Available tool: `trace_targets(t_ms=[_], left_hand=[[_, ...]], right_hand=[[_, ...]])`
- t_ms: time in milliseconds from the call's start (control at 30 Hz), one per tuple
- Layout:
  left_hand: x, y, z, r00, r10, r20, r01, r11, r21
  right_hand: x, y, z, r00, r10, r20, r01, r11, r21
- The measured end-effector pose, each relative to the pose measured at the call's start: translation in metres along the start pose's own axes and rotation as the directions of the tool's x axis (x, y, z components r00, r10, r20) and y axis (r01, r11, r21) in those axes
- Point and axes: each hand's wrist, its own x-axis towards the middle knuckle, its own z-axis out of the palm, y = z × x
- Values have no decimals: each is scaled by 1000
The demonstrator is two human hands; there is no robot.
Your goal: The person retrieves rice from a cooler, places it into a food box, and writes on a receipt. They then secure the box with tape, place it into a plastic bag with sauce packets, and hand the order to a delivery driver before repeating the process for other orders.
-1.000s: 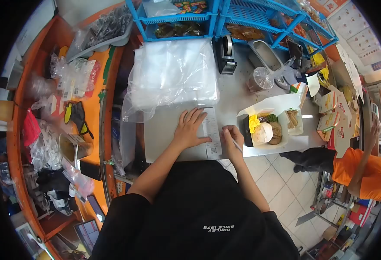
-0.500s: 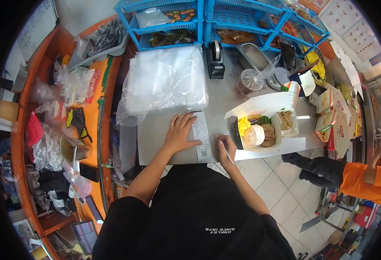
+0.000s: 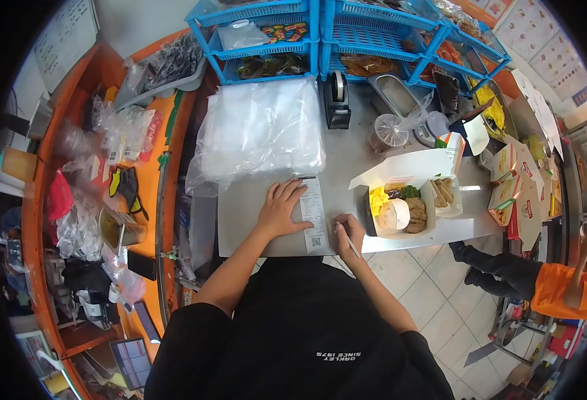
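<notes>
A long printed receipt lies on the metal table near its front edge. My left hand rests flat with fingers spread, its fingertips and thumb at the receipt's left side. On the other side of the paper, my right hand is closed around a slim pen; the pen's tip is hidden by the fingers. Just right of that hand stands an open meal box holding rice, meat patties, greens and something yellow. A smaller open carton with brown fried pieces sits against it.
A stack of clear plastic bags lies behind my left hand, beside a black tape dispenser. Blue basket shelves line the back. Folded food boxes stand at right. A person in an orange shirt is farther right.
The whole view has shifted slightly, so the table appears a little lower and to the right. Both hands keep nearly the same places beside the receipt.
</notes>
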Motion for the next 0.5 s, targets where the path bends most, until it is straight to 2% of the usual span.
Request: trace_targets(t_ms=[200,500], left_hand=[[0,-1,-1,1000,1,2,-1,1000,-25],[-1,0,-1,1000,3,-21,-4,999,-40]], right_hand=[[1,-2,1,998,-57,-14,56,998,-23],[2,-2,2,1000,-2,-12,2,999,-45]])
